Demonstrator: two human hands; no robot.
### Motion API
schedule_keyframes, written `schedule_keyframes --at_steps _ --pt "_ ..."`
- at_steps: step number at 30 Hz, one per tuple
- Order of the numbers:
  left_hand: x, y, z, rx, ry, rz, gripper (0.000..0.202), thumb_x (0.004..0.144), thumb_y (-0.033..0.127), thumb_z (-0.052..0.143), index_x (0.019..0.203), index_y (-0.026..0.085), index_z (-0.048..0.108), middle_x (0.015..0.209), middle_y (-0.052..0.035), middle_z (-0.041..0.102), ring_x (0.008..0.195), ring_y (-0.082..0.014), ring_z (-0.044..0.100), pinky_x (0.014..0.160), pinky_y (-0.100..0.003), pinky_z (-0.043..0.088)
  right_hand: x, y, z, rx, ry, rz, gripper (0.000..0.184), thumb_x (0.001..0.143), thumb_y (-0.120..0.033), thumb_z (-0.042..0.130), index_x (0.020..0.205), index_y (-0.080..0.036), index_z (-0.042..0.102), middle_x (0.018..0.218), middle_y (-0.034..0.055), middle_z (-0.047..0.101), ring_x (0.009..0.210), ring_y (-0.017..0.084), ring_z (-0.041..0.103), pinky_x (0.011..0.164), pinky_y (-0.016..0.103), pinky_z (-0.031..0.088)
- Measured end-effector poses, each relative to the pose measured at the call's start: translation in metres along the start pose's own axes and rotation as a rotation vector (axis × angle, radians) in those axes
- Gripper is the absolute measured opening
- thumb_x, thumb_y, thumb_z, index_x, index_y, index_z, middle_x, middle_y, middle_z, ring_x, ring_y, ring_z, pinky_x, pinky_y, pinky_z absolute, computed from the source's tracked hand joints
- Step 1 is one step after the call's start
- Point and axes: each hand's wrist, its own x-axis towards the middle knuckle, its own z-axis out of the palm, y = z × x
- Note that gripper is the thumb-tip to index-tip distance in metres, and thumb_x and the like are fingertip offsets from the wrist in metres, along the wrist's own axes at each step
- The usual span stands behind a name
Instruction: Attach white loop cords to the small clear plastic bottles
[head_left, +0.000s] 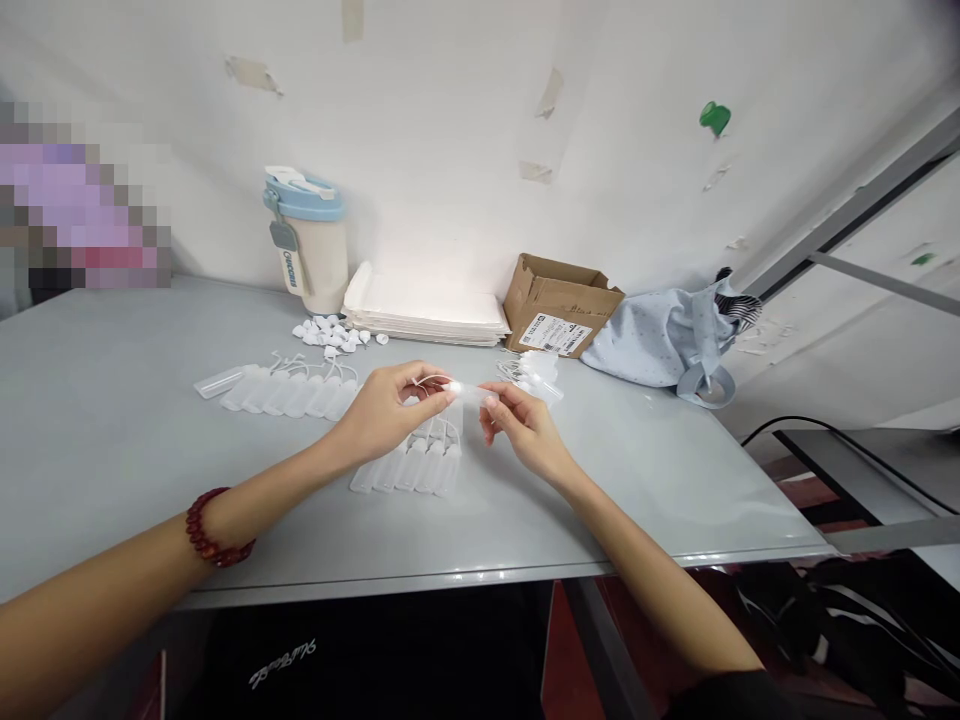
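At the centre of the head view, just above the grey worktop (112,420), both hands meet on one small clear tube (471,392). Its long axis runs nearly level, left to right across the frame. The whiter end points toward the left hand (390,410), whose grip pinches it between thumb and fingertips; a thin loop of cord shows there. The right hand (521,425) closes its grip on the other end, so the tube lies between the two hands and neither is clearly nearer. Directly below them a row of like tubes (409,468) lies side by side on the worktop. A second row (289,393) lies left of centre, with loose white caps (334,335) behind it. Further up stand a blue-lidded tumbler (307,245), a stack of white sheets (424,310), a cardboard box (559,300) and a pale blue bag (660,340).
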Motion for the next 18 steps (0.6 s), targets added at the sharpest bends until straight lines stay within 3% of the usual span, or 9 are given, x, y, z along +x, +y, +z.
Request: schedule_keyframes --at_steps 6,10,14,18 --pt "0.0020 0.0054 -0.0036 -0.049 -0.102 -0.223 0.035 0.077 0.049 0.066 0.091 0.017 0.072 0.082 -0.0046 0.069 0.074 -0.0166 0.059 0.058 -0.024 0.043 -0.0034 0.0058 0.0019 -0.347 0.097 -0.294 0.022 0.093 -0.031 0.047 0.107 -0.018 0.058 0.075 0.0011 0.056 0.060 0.010 0.055 0.056 0.024 0.046" --pt "0.0026 -0.0003 -0.0047 -0.148 -0.160 -0.283 0.036 0.077 0.050 0.066 0.092 0.018 0.073 0.085 -0.0050 0.070 0.073 -0.0147 0.058 0.066 -0.026 0.044 -0.0034 0.0085 0.0017 -0.494 0.144 -0.447 0.020 0.095 -0.027 0.044 0.108 -0.019 0.057 0.077 0.0022 0.057 0.062 0.011 0.056 0.059 0.025 0.047" --pt "0.0031 0.0004 -0.0052 -0.136 -0.172 -0.236 0.033 0.076 0.048 0.068 0.086 0.018 0.073 0.080 -0.0040 0.069 0.072 -0.0142 0.057 0.066 -0.025 0.044 -0.0050 0.0060 0.0016 -0.575 0.169 -0.482 0.019 0.095 -0.027 0.045 0.106 -0.018 0.058 0.070 0.0012 0.056 0.060 0.012 0.053 0.059 0.026 0.044" --pt "0.0005 0.0052 -0.0036 -0.057 -0.154 -0.180 0.030 0.077 0.045 0.067 0.086 0.017 0.073 0.080 -0.0043 0.071 0.071 -0.0161 0.059 0.062 -0.026 0.043 -0.0069 0.0026 0.0015 -0.514 0.153 -0.372 0.023 0.095 -0.033 0.045 0.099 -0.018 0.061 0.071 0.0018 0.056 0.057 0.011 0.050 0.053 0.025 0.040"
